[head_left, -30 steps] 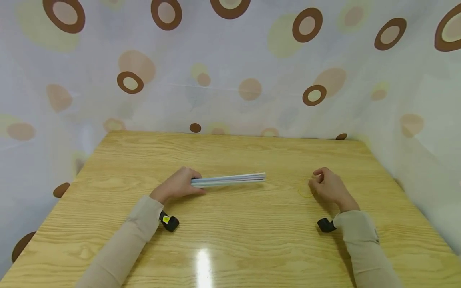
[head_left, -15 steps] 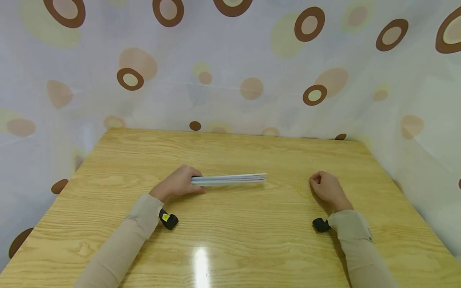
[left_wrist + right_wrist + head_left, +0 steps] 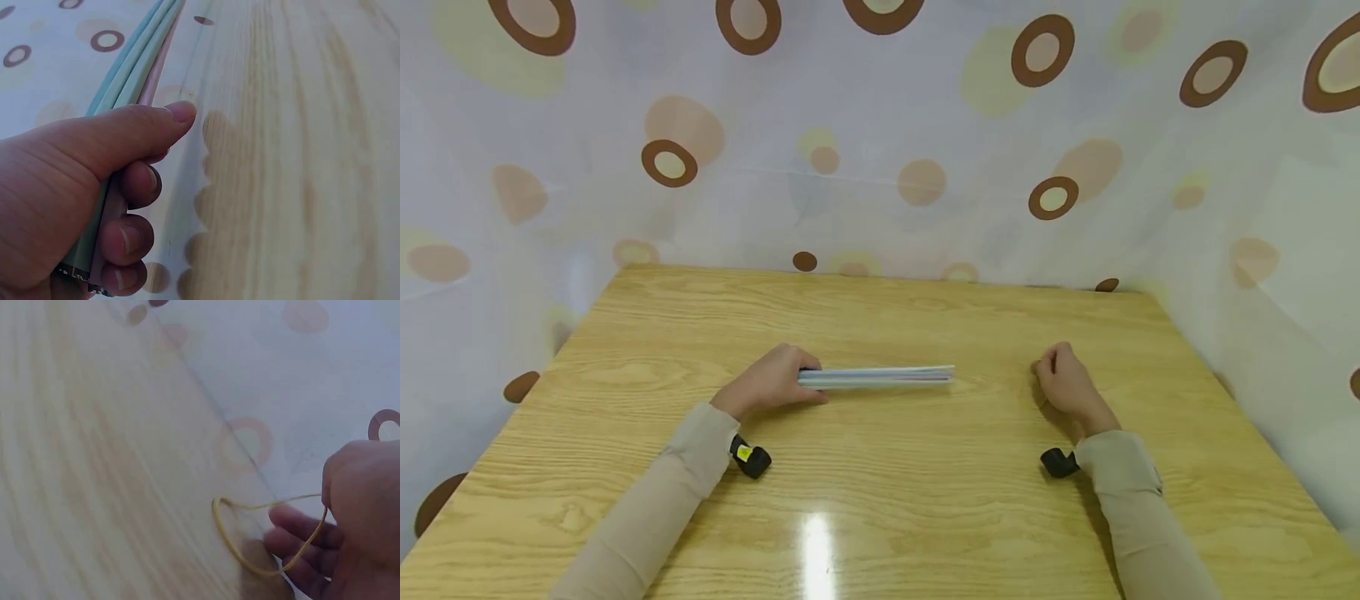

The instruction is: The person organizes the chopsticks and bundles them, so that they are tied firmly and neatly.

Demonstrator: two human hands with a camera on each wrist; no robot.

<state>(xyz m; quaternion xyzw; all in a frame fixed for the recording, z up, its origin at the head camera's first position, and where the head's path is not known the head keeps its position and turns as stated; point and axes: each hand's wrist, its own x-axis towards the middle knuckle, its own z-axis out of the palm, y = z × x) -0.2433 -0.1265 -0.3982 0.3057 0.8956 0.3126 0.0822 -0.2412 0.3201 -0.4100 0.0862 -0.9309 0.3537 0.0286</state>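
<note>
My left hand (image 3: 767,379) grips one end of a bundle of slim pastel sticks (image 3: 880,378), held roughly level above the table with the far ends pointing right. In the left wrist view, blue-green, pale green and pink sticks (image 3: 128,81) run between my thumb and curled fingers; their near ends are dark with silvery marks. Off to the right and apart from the bundle, my right hand (image 3: 1066,383) is bent inward. A thin yellow rubber band (image 3: 220,525) loops out from it in the right wrist view; the thumb side covers where it is held.
The wood-grain table (image 3: 880,483) stretches under both hands. Behind it and at both sides hangs a pale curtain (image 3: 865,208) with brown ring and dot prints. Each wrist carries a small black camera, such as the one at the left wrist (image 3: 751,459).
My right hand has moved slightly left and turned inward; the rubber band's loop, seen earlier beside its fingertips, no longer shows in the head view. My left hand stays put; the sticks' far ends shift slightly.
</note>
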